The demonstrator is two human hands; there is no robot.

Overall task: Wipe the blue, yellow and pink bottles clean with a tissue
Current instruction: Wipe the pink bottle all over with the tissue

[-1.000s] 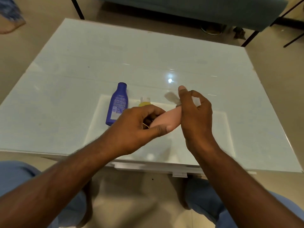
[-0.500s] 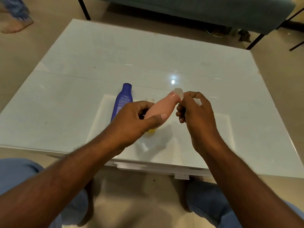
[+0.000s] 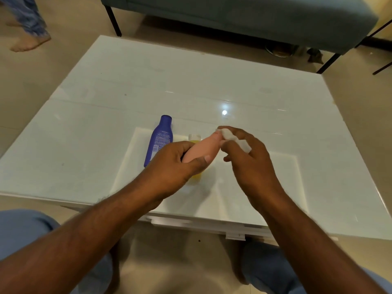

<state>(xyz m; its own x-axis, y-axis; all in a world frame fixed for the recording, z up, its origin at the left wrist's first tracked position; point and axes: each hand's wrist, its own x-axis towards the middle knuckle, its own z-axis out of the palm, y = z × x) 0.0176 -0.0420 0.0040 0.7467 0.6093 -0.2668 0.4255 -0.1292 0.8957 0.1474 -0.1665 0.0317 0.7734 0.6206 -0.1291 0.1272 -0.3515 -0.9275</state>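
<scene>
Two hands above bench: left hand fingers clamped round pink bottle, right hand fingers pinching tissue at bottle tip.

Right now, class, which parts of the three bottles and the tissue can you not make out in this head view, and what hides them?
- yellow bottle: its body is mostly behind the left hand and the pink bottle.
- pink bottle: its base is inside the left hand, its tip under the tissue.
- tissue: partly inside the right hand.
- blue bottle: label print too small to read.
</scene>
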